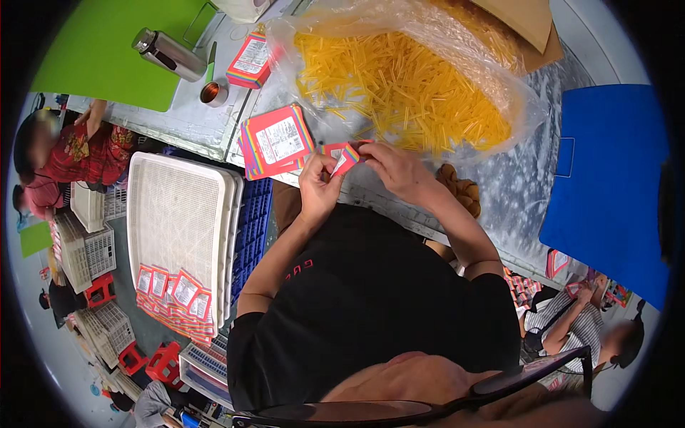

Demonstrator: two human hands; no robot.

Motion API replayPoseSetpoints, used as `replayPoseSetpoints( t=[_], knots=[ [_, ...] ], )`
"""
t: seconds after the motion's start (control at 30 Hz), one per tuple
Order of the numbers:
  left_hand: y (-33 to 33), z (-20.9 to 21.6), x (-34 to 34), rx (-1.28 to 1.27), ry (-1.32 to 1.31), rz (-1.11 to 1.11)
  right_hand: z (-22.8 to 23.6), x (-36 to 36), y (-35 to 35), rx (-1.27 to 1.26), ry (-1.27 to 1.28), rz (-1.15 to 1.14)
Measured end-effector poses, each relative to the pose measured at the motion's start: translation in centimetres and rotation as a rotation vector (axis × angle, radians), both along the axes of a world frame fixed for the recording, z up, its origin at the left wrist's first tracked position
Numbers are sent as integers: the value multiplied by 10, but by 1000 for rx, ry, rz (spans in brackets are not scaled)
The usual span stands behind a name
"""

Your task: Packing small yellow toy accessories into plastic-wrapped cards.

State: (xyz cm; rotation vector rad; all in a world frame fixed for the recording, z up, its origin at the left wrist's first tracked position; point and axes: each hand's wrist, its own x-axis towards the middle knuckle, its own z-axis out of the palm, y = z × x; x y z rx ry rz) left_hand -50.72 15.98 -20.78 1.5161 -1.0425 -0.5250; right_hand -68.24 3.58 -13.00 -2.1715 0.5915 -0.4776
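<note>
My left hand (321,187) pinches a small packet (345,161) with a red face and a rainbow-striped edge, tilted over the table's near edge. At its other end, the fingers of my right hand (401,171) are closed against its rim; whether they also hold something small cannot be seen. Just left of the hands lies a stack of similar red packets (280,139) with white labels. Beyond my right hand, thin yellow plastic sticks (407,85) spill in a heap inside a large clear plastic bag (524,118).
A second packet stack (250,60), a metal flask (171,55), a green-handled knife (211,63) and a copper-coloured cup (213,94) stand farther left. A brown cloth (460,189) lies by my right forearm. White trays (182,207) holding packets are at my left. Other people sit nearby on both sides.
</note>
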Motion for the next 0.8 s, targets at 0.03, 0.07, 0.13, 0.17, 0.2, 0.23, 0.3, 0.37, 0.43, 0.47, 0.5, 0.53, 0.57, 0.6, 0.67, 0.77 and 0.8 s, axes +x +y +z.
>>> replayPoseSetpoints(
  t=[0.03, 0.07, 0.13, 0.17, 0.2, 0.23, 0.3, 0.37, 0.43, 0.47, 0.5, 0.53, 0.57, 0.6, 0.67, 0.77, 0.8],
  knots=[
    [0, -2, 1, -8, 16, -18, -1, 0, 0, 148, 18, 1],
    [2, -5, 2, -14, 33, -33, 6, 2, 1, 299, 38, 6],
    [4, -11, 3, -55, 75, -65, 7, 4, 1, 485, 41, 6],
    [2, -12, 3, -94, 100, -84, 3, 4, -2, 517, 24, -1],
    [0, -12, 3, -133, 126, -104, -1, 4, -5, 467, 32, 39],
    [0, -12, 3, -127, 102, -117, -5, 3, -8, 416, 37, 76],
    [1, -13, 4, -112, 58, -142, -15, -2, -13, 150, 97, 240],
    [4, -15, 5, -85, 90, -198, -21, -2, -15, 139, 68, 248],
    [5, -19, 6, -77, 96, -246, -21, -2, -14, 150, 86, 240],
    [5, -19, 7, -83, 87, -267, -17, -2, -12, 166, 121, 228],
    [4, -19, 7, -90, 78, -287, -15, -2, -11, 181, 155, 215],
    [6, -19, 6, -78, 135, -318, -18, -2, -12, 184, 175, 223],
    [5, -9, 4, -66, 190, -357, -25, -4, -14, 186, 191, 223],
    [4, 3, 2, -54, 247, -391, -25, -3, -16, 189, 211, 229],
    [-4, 29, 6, -62, 69, -430, -16, -4, -16, 209, 229, 283],
    [-13, 37, 14, -44, -59, -580, -5, -5, -15, 311, 283, 351],
    [-15, 38, 19, -35, -80, -646, -4, -5, -14, 357, 304, 371]
  ],
)
